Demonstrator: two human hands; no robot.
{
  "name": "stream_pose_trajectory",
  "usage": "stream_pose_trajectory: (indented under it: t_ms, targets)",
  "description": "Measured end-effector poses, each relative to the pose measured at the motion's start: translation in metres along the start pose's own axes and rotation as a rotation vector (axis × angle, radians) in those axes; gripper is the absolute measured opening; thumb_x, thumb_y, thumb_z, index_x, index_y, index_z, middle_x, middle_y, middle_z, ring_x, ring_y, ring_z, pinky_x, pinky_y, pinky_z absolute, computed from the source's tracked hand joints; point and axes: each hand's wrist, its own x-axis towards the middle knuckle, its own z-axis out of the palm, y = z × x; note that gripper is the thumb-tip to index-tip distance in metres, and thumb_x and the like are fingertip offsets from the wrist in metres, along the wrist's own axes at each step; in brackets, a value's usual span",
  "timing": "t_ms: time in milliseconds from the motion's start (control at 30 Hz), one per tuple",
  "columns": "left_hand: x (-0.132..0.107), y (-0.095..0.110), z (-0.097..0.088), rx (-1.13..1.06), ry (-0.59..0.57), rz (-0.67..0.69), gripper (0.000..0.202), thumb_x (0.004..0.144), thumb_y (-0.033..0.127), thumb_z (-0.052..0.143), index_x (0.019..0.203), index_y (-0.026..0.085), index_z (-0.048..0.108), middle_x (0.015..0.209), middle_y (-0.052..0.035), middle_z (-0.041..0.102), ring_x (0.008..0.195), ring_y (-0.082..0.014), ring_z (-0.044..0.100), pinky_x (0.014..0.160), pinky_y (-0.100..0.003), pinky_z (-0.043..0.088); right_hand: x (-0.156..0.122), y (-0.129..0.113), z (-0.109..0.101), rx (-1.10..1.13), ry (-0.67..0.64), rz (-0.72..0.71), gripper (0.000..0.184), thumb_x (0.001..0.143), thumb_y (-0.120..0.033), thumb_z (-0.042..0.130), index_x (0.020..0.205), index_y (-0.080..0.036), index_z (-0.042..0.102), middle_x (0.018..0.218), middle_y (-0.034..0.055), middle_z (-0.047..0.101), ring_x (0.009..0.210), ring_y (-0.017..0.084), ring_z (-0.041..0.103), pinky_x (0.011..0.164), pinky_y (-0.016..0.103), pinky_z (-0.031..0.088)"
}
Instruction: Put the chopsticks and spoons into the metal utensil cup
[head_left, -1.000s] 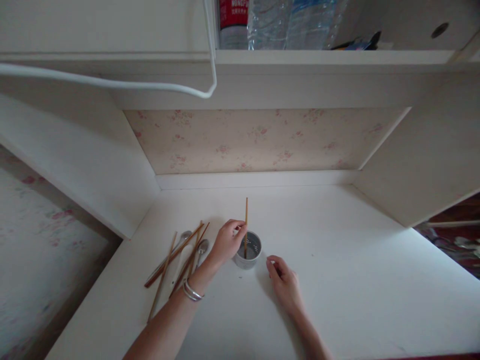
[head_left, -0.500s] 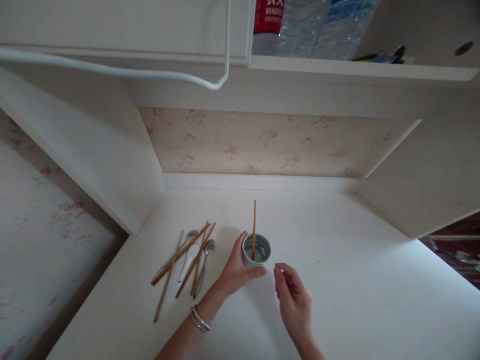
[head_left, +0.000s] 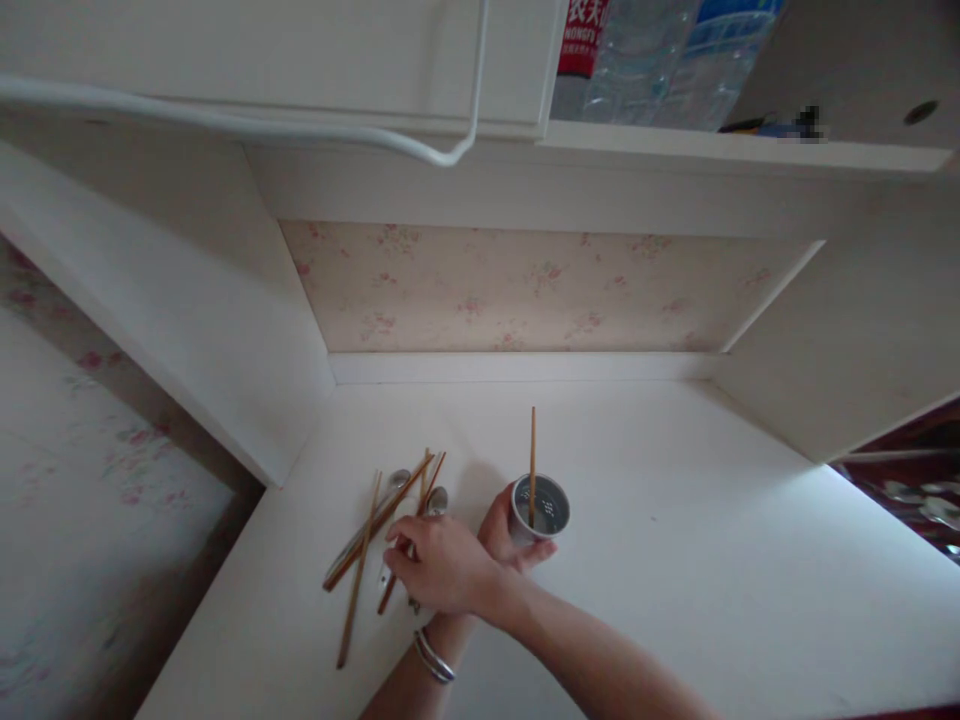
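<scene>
Two-handed work with a utensil cup on a white tabletop [head_left: 675, 600], seen from above. The left hand [head_left: 501, 530] is curved around the grey utensil cup [head_left: 552, 512], its thumb low along the near side and its fingers behind the left wall; this closed, encircling hold presumably steadies the vessel while leaving its mouth unobstructed. Inside stands one upright chopstick [head_left: 533, 455], its lower end within the cup and its upper part well above the rim; the tall wall probably keeps it from toppling. Small bright dots inside suggest drainage holes. The right forearm crosses above the left wrist, which bears a silver bracelet [head_left: 433, 658], an arrangement explained by the loose utensils lying on the left side. The right hand [head_left: 444, 562] is palm down over that group, partly curled, with thumb and forefinger slightly apart; whether it has hold of anything cannot be told, since its own back hides the fingers' undersides. Around it lie loose chopsticks [head_left: 358, 570] at crossing angles, a metal spoon [head_left: 437, 501] partly covered by the hand, and a second metal spoon [head_left: 400, 479] beyond. Their spread, handle ends toward the person, likely leaves individual pieces accessible.
</scene>
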Motion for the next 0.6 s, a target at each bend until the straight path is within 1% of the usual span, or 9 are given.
stream_pose_trajectory:
  t_ms: [67,133,233,300,367,467,600]
  targets:
    - [0.003,-0.002,0.001,0.022,0.029,0.028,0.087,0.056,0.022,0.086,0.135,0.022,0.048,0.129,-0.0127,0.059,0.121,-0.0324,0.054,0.108,-0.047,0.038,0.018,-0.01,0.013,-0.109,-0.041,-0.01,0.027,0.091,-0.035,0.047,0.104,-0.021,0.067,0.09,0.0064,0.076,0.081,0.024,0.073,0.067,0.03,0.054]
    - [0.004,-0.007,0.002,0.0,0.021,0.052,0.085,0.058,0.021,0.084,0.135,0.02,0.047,0.128,-0.0131,0.06,0.118,-0.0297,0.056,0.106,-0.044,0.04,0.033,-0.017,0.027,-0.224,-0.068,0.001,0.031,0.091,-0.038,0.046,0.103,-0.018,0.066,0.088,0.011,0.075,0.08,0.029,0.073,0.065,0.037,0.057]
    - [0.003,-0.013,0.001,-0.05,-0.011,0.067,0.083,0.061,0.021,0.084,0.135,0.02,0.046,0.129,-0.0137,0.059,0.119,-0.0291,0.056,0.108,-0.044,0.039,0.048,-0.022,0.044,-0.311,-0.092,0.029,0.031,0.089,-0.036,0.047,0.1,-0.014,0.066,0.085,0.0155,0.075,0.077,0.034,0.074,0.06,0.044,0.059]
    - [0.002,-0.015,-0.002,-0.041,-0.001,0.068,0.083,0.059,0.023,0.086,0.133,0.02,0.048,0.129,-0.0135,0.059,0.121,-0.0301,0.054,0.11,-0.044,0.037,0.053,-0.022,0.054,-0.32,-0.107,0.047,0.029,0.085,-0.034,0.052,0.097,-0.013,0.067,0.084,0.0169,0.075,0.076,0.036,0.074,0.058,0.046,0.059]
    - [0.001,-0.014,-0.004,-0.023,0.017,0.056,0.085,0.057,0.025,0.087,0.133,0.021,0.049,0.129,-0.0129,0.06,0.121,-0.0308,0.054,0.11,-0.045,0.037,0.057,-0.021,0.062,-0.324,-0.128,0.061,0.027,0.082,-0.033,0.056,0.093,-0.012,0.069,0.084,0.0171,0.075,0.076,0.037,0.073,0.058,0.047,0.06]
    - [0.001,-0.013,-0.005,-0.015,0.011,0.049,0.085,0.057,0.025,0.087,0.133,0.021,0.049,0.126,-0.0123,0.061,0.119,-0.0304,0.056,0.107,-0.045,0.039,0.06,-0.018,0.069,-0.316,-0.143,0.075,0.025,0.079,-0.03,0.059,0.092,-0.012,0.07,0.085,0.0155,0.075,0.079,0.036,0.073,0.062,0.047,0.06]
    - [0.002,-0.014,-0.005,-0.025,0.005,0.068,0.082,0.058,0.024,0.086,0.132,0.022,0.05,0.126,-0.0118,0.062,0.119,-0.0301,0.056,0.108,-0.046,0.038,0.062,-0.016,0.069,-0.309,-0.175,0.102,0.023,0.074,-0.025,0.061,0.089,-0.011,0.072,0.084,0.0177,0.075,0.079,0.036,0.073,0.063,0.044,0.06]
